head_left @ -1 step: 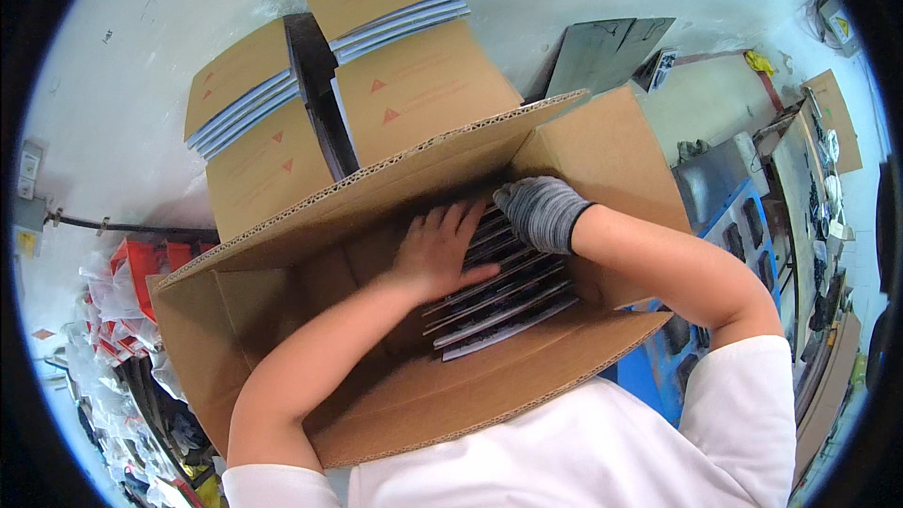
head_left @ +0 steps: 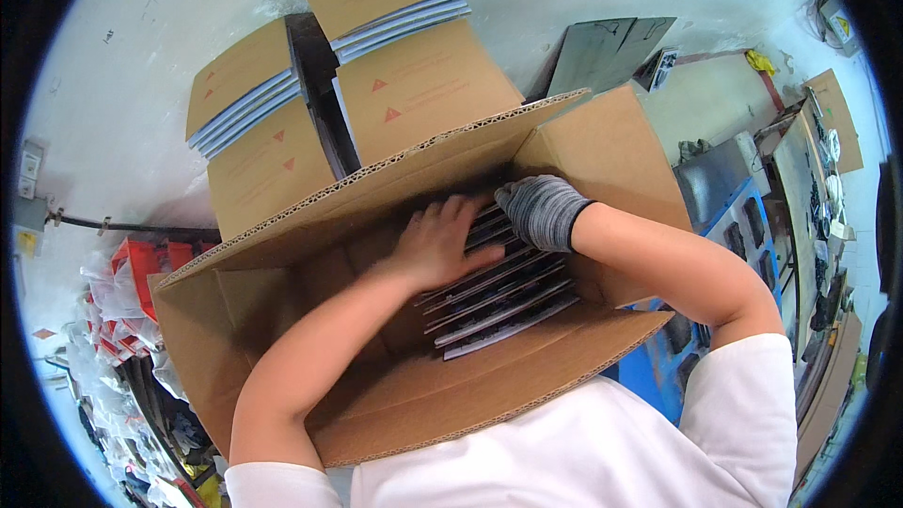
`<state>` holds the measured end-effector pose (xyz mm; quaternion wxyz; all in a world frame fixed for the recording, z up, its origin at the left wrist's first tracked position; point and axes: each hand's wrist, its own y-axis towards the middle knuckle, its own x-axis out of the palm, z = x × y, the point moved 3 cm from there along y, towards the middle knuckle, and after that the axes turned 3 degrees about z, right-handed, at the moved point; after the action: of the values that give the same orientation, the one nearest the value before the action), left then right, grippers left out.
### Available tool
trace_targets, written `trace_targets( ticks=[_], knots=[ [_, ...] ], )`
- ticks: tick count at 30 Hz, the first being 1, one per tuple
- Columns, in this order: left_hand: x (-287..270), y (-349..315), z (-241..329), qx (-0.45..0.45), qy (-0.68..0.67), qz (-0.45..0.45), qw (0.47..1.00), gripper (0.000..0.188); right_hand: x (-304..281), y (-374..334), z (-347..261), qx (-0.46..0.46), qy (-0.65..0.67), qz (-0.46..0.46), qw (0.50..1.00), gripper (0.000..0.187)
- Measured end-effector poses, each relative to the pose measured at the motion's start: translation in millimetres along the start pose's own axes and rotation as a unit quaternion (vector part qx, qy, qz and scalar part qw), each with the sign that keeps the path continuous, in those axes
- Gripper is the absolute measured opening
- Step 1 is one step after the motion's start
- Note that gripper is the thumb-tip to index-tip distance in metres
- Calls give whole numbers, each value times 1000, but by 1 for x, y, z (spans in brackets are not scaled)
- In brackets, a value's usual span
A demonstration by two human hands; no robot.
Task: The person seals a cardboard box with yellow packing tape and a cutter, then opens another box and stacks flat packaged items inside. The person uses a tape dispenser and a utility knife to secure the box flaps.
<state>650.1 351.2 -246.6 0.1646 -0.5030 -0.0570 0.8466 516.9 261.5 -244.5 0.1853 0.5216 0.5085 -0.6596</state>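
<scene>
An open cardboard box [head_left: 376,419] stands before me, tilted in view, with both my arms reaching inside. A row of thin flat panels [head_left: 513,320] with dark faces and pale edges lies on edge in its right part. My left hand [head_left: 437,249] is bare, its thumb and fingers apart, resting against the left side of the row near the box's far wall. My right hand [head_left: 544,214] wears a grey knitted glove. Its fingers are curled closed at the far end of the panels, beside the right wall; whatever they grip is hidden.
Behind the box, flat brown cartons [head_left: 423,75] with red marks stand in two stacks against the wall. Red bins [head_left: 141,273] and plastic bags fill the left side. At the right are a blue rack [head_left: 752,216] with dark pieces and a cluttered shelf [head_left: 809,226].
My left hand has shifted very slightly, its fingers a little more bent. My right hand and the box look nearly unchanged.
</scene>
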Motion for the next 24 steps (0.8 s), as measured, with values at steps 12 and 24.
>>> trace_targets(
  ticks=[12,24],
  knots=[
    [35,52,-81,-41,-271,-170,946,65,-135,-119,-2,-87,243,208,943,29],
    [6,58,-53,-162,-344,-192,905,59,-34,-256,-74,20,167,300,939,24]
  ],
)
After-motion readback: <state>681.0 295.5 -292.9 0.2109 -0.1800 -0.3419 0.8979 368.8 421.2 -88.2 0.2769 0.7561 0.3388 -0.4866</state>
